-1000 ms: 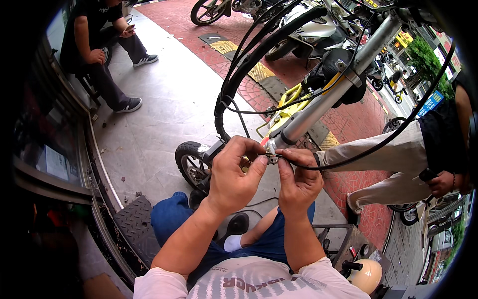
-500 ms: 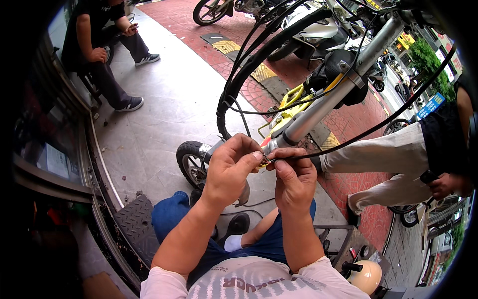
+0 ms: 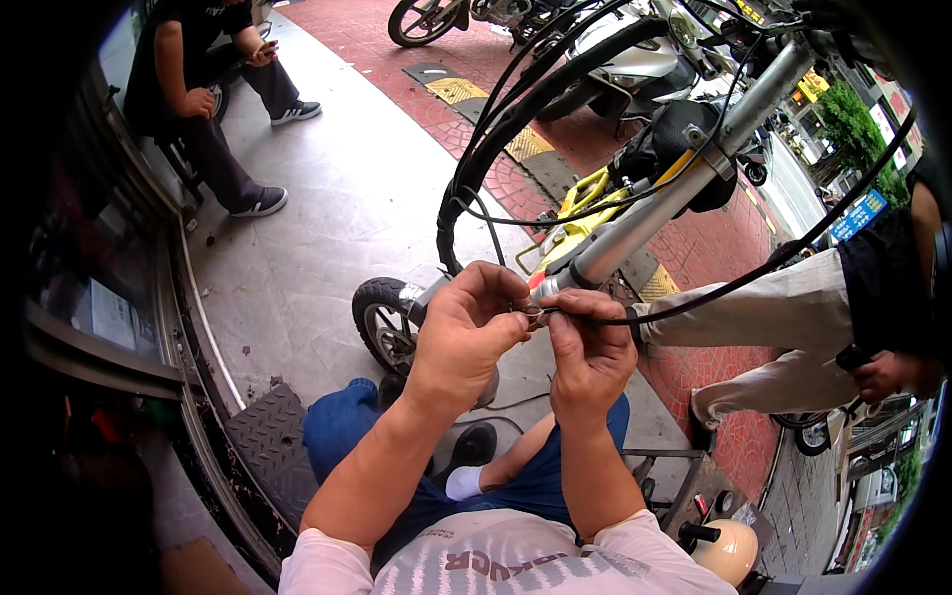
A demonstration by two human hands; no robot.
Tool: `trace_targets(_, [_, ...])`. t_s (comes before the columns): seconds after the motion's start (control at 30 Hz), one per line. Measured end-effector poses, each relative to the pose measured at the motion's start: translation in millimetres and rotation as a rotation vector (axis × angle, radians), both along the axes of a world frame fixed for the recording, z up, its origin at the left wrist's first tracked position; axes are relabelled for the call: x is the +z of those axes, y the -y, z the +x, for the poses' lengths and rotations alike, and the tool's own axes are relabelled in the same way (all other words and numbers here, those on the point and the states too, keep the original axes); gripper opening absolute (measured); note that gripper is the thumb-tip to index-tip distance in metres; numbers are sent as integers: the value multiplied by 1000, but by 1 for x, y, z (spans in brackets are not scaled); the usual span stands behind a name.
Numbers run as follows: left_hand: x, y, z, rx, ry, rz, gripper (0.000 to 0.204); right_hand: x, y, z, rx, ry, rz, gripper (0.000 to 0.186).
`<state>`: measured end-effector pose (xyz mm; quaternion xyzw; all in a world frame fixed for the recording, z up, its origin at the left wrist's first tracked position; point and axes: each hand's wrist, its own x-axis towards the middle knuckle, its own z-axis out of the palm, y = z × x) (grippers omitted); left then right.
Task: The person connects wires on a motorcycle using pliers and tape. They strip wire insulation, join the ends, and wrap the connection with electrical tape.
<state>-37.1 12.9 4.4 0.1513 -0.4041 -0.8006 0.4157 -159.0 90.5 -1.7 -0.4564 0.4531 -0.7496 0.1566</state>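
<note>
Pale pavement [image 3: 317,198] is spread to the left of a silver tube [image 3: 625,235], and a standing person [image 3: 793,300] in light trousers is seen to its right. A small wheel [image 3: 365,317] with a black tyre is set left of the tube's lower end. A black cable [image 3: 714,296] is led in a long arc from the right of the tube to just below its foot. There it is pinched near its end in the grip of the right hand [image 3: 592,357], while thin wires [image 3: 534,313] are grasped between thumb and fingers in the grip of the left hand [image 3: 456,337]. The wires are thus held just below the tube's foot, between the two sets of fingertips. Since half a second ago both hands have been kept in nearly the same place, but the yellowish strands below the fingertips are now less exposed. From this the fine handling of the wires is judged to be still under way; whether any strands are joined cannot be told at this size
</note>
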Motion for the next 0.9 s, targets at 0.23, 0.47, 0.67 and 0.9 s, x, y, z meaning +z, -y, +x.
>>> trace_targets(0.23, [3,1,0,-4,32,76,19,4,-21,0,-251,-340,190,15])
trace_targets(0.47, [3,2,1,-16,36,35,20,43,-10,1,-218,-601,268,11])
trace_targets(0.67, [-3,8,4,-80,11,139,17,49,-8,-9,-206,-861,254,12])
trace_targets(0.9, [2,1,3,-35,74,60,18,49,-6,-19,-218,-1023,259,11])
